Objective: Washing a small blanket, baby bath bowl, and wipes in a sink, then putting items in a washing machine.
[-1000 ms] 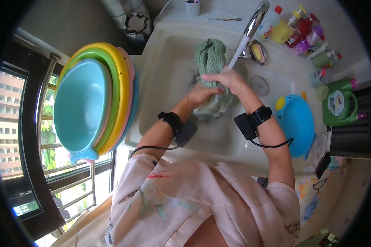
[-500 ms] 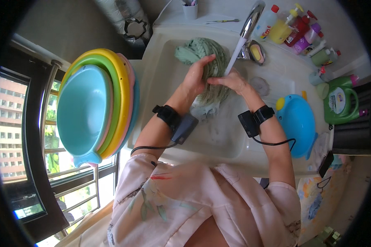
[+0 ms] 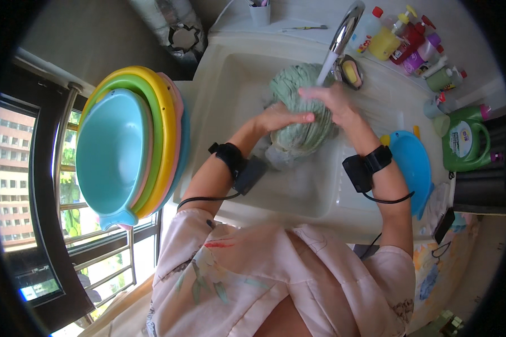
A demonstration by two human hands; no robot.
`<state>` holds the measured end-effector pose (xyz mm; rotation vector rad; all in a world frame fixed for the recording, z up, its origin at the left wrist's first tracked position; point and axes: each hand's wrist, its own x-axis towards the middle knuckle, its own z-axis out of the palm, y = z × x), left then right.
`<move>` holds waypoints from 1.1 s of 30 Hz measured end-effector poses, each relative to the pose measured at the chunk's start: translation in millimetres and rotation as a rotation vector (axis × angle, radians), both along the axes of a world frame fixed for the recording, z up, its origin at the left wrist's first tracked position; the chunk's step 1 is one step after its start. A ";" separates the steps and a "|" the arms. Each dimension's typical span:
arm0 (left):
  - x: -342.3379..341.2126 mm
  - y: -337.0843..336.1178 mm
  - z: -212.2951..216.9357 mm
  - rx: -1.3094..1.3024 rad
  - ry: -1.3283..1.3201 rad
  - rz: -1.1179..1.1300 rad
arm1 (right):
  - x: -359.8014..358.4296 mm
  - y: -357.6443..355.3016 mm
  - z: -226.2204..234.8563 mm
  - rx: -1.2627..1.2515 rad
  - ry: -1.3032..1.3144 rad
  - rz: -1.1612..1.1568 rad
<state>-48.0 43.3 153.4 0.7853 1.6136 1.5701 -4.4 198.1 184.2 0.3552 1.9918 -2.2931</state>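
Note:
A wet, pale green ribbed cloth (image 3: 303, 133), bundled into a rounded lump, sits in the white sink (image 3: 212, 112) with suds below it. My left hand (image 3: 276, 116) grips its left side, thumb across the front and fingers partly hidden behind the fabric. Over the upper right of the bundle is my right hand (image 3: 338, 102), slightly blurred, its fingers stretched out and apart. Water runs from the chrome faucet (image 3: 345, 28) down beside that hand onto the cloth.
Stacked colourful basins (image 3: 115, 149) stand left of the sink. A blue basin (image 3: 411, 168) lies on the sink's right side. A soap dish (image 3: 352, 73) sits by the faucet. Several pump bottles (image 3: 408, 45) line the back right, near a green jug (image 3: 466, 137).
The bundle has shifted right and become rounder, now under the stream. My right hand has moved up and right, its fingers spreading. My left hand has moved slightly right and down.

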 end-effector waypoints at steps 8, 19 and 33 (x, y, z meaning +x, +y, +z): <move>-3.0 17.5 -31.6 0.185 -0.412 0.356 | -26.6 18.7 -28.2 0.188 -0.096 0.198; -18.1 28.5 25.9 0.297 -0.736 0.491 | 12.2 7.8 -21.1 0.078 -0.087 0.186; 12.0 -18.9 -16.6 -0.022 -0.333 -0.051 | 10.5 -15.7 -7.8 -0.106 -0.029 0.042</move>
